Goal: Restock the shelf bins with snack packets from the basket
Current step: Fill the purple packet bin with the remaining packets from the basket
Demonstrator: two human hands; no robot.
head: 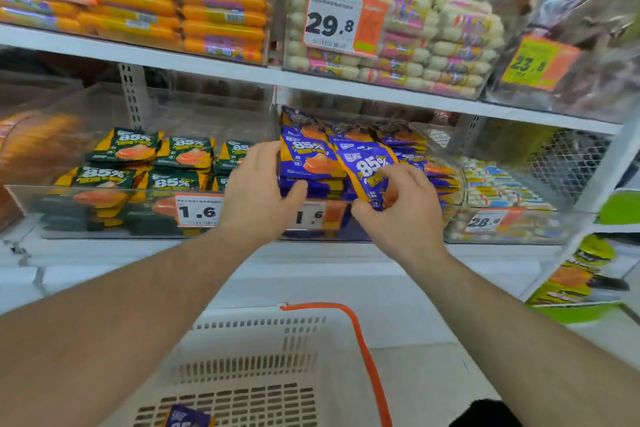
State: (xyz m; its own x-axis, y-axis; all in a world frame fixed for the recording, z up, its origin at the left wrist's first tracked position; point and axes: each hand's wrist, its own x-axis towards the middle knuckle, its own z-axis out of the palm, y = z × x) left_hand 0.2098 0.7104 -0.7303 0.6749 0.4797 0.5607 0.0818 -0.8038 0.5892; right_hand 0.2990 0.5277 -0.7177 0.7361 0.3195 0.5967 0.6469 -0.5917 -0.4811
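Note:
A clear shelf bin (450, 163) in the middle of the lower shelf holds stacks of purple snack packets (408, 142). My right hand (398, 208) pinches one purple packet (367, 166) at its lower end, tilted over the bin's front. My left hand (256, 191) grips the left front stack of purple packets (304, 159), thumb under it. Below, a white basket (263, 357) with an orange handle (367, 350) has one purple packet (188, 417) lying on its floor.
To the left is a clear bin of green packets (145, 156) with a 1.6 price tag (197, 210). To the right stands a bin of white-wrapped snacks (502, 184). An upper shelf (207, 68) carries orange sausages and a 29.8 tag. Green trays sit at the far right.

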